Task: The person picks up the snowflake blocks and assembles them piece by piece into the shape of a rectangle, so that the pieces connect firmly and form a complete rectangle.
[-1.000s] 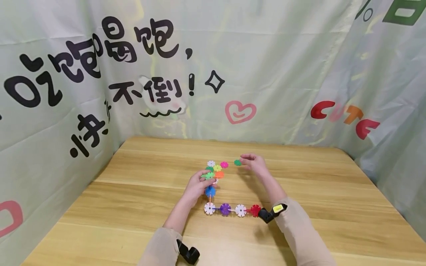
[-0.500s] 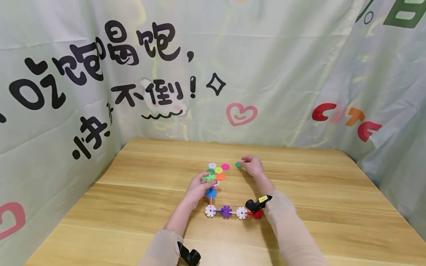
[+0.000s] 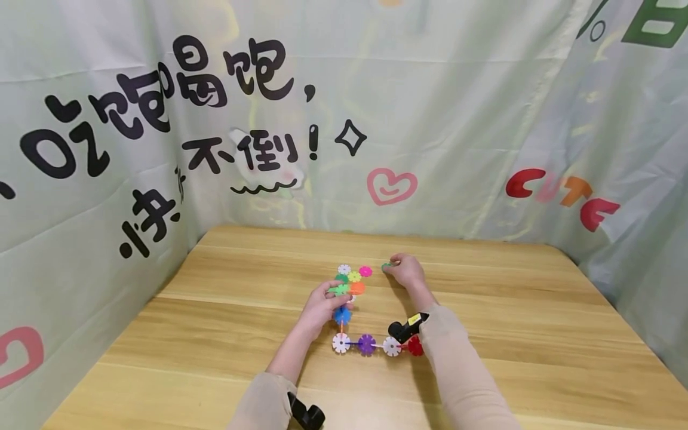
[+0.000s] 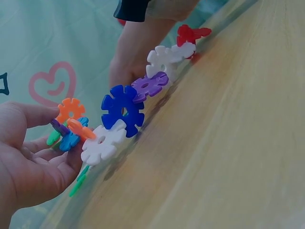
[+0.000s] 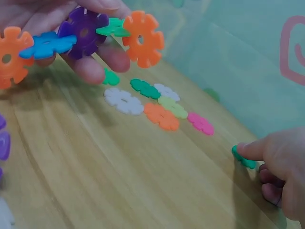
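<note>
In the head view, my left hand (image 3: 318,307) holds the far end of an L-shaped chain of notched plastic snowflake discs (image 3: 367,344). Close up in the left wrist view, the thumb and fingers grip around its orange, green, purple and blue discs, while white, blue, purple and red ones run off from there. The held end is raised over the table in the right wrist view, ending in an orange disc (image 5: 143,39). Farther right, my right hand (image 3: 408,273) pinches a single green snowflake disc (image 5: 244,157), partly hidden by the fingers.
Several loose discs lie flat beyond the left hand, among them a pink disc (image 5: 200,123), an orange disc (image 5: 162,116) and a white disc (image 5: 123,101). A wooden table (image 3: 215,358) carries everything. Printed curtains (image 3: 451,119) enclose its back and sides.
My right hand has closed in on the green disc, and its fingers now cover more of it. The right forearm has shifted left over the chain's red end. My left hand keeps its hold.
</note>
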Demonstrator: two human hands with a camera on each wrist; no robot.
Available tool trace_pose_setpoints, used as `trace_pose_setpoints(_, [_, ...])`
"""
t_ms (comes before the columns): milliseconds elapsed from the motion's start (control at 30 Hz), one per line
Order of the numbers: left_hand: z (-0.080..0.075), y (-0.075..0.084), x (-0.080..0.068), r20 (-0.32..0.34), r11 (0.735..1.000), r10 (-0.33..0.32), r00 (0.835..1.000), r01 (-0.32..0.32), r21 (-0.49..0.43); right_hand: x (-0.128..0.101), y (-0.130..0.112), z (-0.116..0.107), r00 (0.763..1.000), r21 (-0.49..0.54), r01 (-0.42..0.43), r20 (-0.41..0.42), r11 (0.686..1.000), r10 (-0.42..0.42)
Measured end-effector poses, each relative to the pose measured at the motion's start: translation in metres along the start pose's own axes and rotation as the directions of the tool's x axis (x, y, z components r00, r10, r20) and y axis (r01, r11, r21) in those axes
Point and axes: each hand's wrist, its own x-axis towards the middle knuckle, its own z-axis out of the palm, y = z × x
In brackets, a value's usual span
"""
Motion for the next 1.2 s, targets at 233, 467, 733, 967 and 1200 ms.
trace_pose_setpoints(233, [0.000,0.000,0.000,-0.001,1.000,0.010,1.000,-0.010,0.015,-0.001,-0.001,0.000,0.999,-0.023,0.008,0.036,1.000,-0.007])
trace_pose_setpoints(467, [0.000,-0.001,0.001,0.001,1.000,-0.001,1.000,0.001,0.012,-0.003,0.000,-0.005,0.994,0.007,0.043,0.097,0.999,-0.043])
trace_pose_setpoints(733, [0.001,-0.003,0.002,-0.004,1.000,0.010,1.000,-0.010,0.027,-0.006,0.010,-0.011,0.983,0.095,0.090,0.150,0.991,-0.103])
trace_pose_setpoints(967, [0.001,-0.001,0.000,0.001,1.000,-0.005,1.000,0.005,0.011,-0.008,0.019,-0.018,0.969,0.230,0.096,0.201,0.968,-0.144])
trace_pose_setpoints(1200, [0.000,-0.001,0.000,0.000,1.000,-0.006,1.000,0.006,0.006,-0.018,0.021,-0.023,0.957,0.301,0.085,0.242,0.950,-0.162])
